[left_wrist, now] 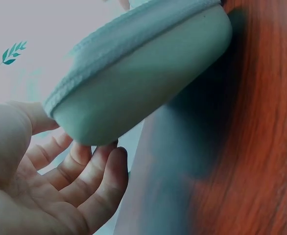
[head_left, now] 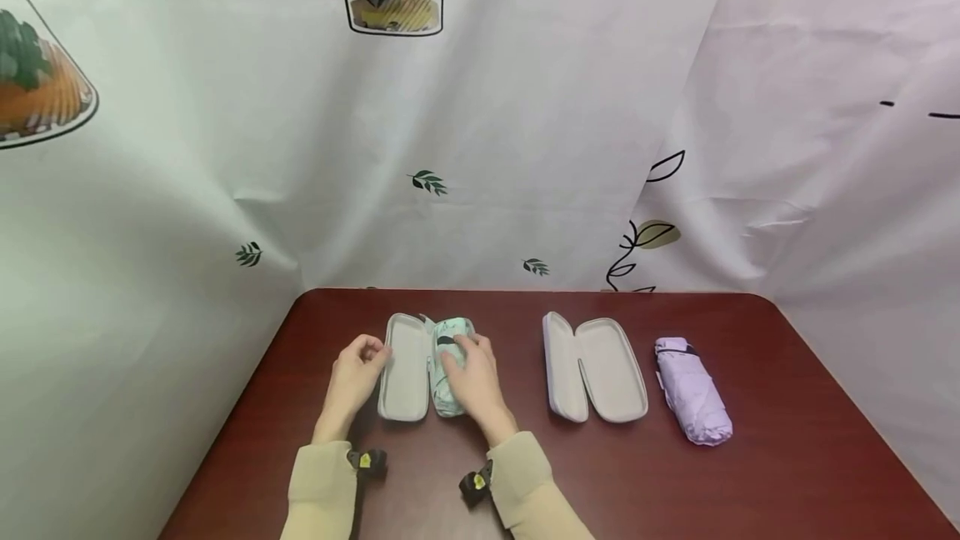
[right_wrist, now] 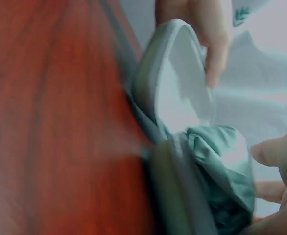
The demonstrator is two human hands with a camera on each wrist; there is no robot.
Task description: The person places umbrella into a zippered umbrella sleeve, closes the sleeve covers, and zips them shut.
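A mint-green zip case (head_left: 406, 369) lies unfolded on the table, its pale lining showing in one half. In its other half sits a folded mint umbrella (head_left: 448, 402) with a dark band. My left hand (head_left: 356, 373) grips the outer edge of the bare half; in the left wrist view the thumb is at the rim and the fingers (left_wrist: 115, 169) lie under the shell. My right hand (head_left: 476, 373) rests on the umbrella, thumb and fingertips against its fabric. The right wrist view shows the umbrella (right_wrist: 227, 161) bulging above the case rim (right_wrist: 182, 161).
To the right stands a second zip case (head_left: 613, 369), lilac outside, spread open with its pale lining up. Beyond it lies a folded lilac umbrella (head_left: 693, 394) with a dark band. The dark red table (head_left: 420, 490) ends at a hanging white printed cloth (head_left: 480, 123).
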